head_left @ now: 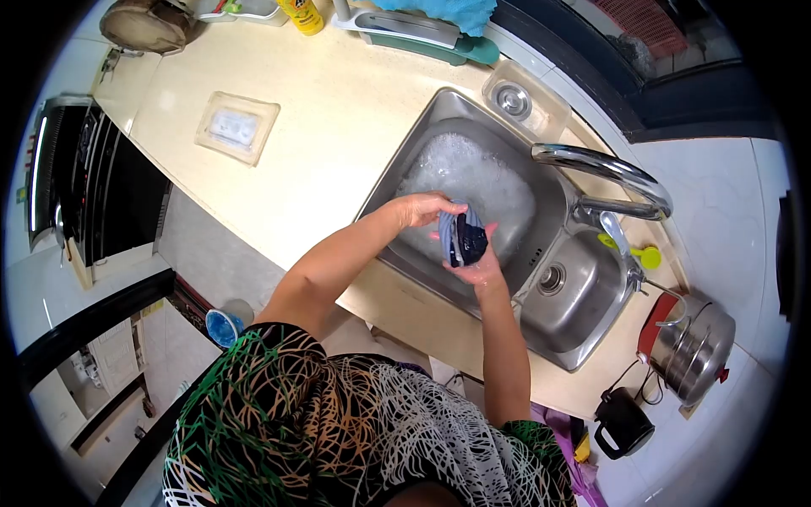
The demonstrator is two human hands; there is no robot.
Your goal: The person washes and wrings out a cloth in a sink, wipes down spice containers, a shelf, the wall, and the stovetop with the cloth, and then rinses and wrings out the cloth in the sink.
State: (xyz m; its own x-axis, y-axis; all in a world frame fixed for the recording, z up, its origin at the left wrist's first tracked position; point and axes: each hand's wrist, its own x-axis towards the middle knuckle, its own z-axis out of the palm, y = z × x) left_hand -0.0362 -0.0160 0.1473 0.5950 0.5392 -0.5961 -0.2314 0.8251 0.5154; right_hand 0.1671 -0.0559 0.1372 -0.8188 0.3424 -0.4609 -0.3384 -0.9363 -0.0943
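Note:
Over the large sink basin, which holds sudsy water, a small bunched cloth item in grey-blue and dark navy is held between both hands. My left hand pinches its upper edge, thumb on top. Beneath and to the right of it, my right hand cups the cloth, its fingers curled around the far side. The chrome faucet arches over the basin's right side, away from both hands.
A smaller basin adjoins at the right. Beyond it stand a steel pot and a black mug. A soap tray lies on the counter; a yellow bottle is at the back.

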